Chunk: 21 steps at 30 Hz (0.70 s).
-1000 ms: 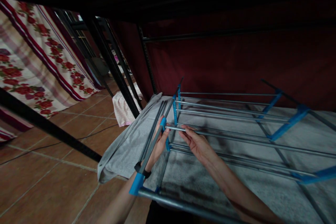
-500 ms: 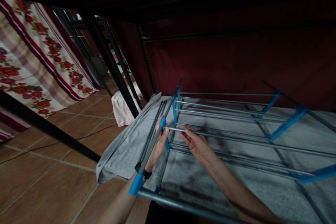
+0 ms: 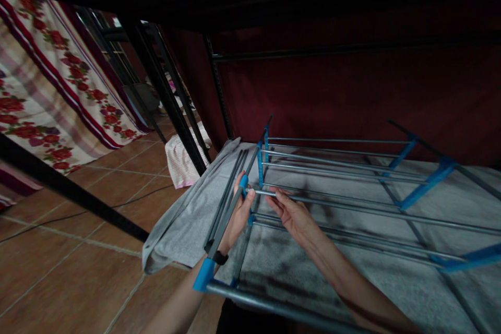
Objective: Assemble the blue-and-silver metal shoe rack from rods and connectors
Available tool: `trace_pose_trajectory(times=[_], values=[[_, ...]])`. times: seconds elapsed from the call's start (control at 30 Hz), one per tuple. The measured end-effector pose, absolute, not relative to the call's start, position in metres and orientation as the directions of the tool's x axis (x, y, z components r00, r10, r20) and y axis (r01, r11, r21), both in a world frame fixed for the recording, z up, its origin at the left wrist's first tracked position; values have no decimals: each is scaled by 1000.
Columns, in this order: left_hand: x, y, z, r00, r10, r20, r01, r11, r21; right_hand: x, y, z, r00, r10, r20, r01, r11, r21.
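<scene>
Head view: I'm curling my left hand (image 3: 238, 214) around the blue plastic connector (image 3: 243, 183) on the rack's grey end pole, while my right hand (image 3: 294, 215) is pinching the thin, smooth metal rod (image 3: 352, 204), lying above the grey felt cloth (image 3: 188, 222).

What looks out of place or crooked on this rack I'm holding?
One silver rod stands out: its left end, pinched by the right hand, sits just short of the blue side piece under the left hand, not seated. The other rods look joined at both ends.
</scene>
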State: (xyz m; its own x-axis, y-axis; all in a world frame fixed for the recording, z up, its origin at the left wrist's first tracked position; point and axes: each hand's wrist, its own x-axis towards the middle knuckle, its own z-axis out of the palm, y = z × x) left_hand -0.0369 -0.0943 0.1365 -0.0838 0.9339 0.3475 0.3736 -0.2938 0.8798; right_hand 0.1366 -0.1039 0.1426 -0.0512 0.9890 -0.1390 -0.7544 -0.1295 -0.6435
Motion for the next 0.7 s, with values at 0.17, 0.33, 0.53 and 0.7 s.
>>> trace_pose_trajectory(times=[0.17, 0.33, 0.53, 0.7], values=[[-34, -96, 140, -98, 926, 364, 363, -307, 880, 136, -102, 144, -66, 988, -142, -762, -141, -632], [-35, -91, 134, -119, 916, 382, 325, -328, 887, 129, -105, 140, -150, 980, -128, -735, -197, -649], [-38, -71, 120, -156, 895, 417, 311, -356, 881, 159, -136, 128, -321, 936, -143, -645, -327, -691], [-40, -67, 123, -150, 891, 428, 458, -321, 829, 232, -210, 116, -369, 902, -224, -485, -392, -781]])
